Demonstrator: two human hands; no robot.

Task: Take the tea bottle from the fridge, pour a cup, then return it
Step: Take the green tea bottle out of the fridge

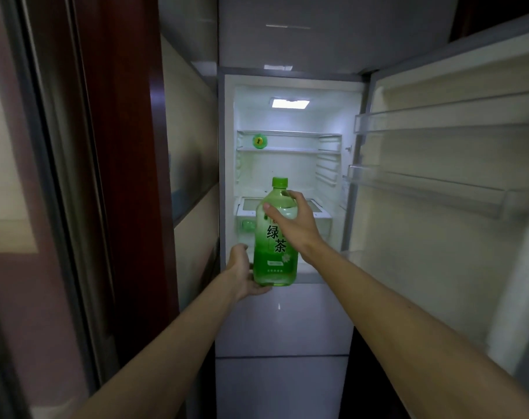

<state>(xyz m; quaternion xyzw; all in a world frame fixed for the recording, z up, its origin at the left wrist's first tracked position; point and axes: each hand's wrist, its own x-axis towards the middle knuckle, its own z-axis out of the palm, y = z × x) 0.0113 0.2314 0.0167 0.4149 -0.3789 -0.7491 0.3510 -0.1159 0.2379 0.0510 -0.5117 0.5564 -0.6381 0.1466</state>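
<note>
A large green tea bottle (pixel 272 255) with a green cap and a green label stands upright in both my hands, in front of the open fridge (pixel 287 122). My left hand (pixel 245 275) cups its base from below and the left. My right hand (pixel 296 223) grips its upper body from the right, fingers wrapped over the shoulder. The bottle sits at the level of the fridge's lower shelf and drawer. Its cap is on.
The fridge door (pixel 438 176) is swung open to the right, its clear door bins bare. A small green round item (pixel 259 141) sits on an upper shelf. A dark red door frame (pixel 121 176) and a wall stand close on the left. Closed lower drawers (pixel 282 322) are below.
</note>
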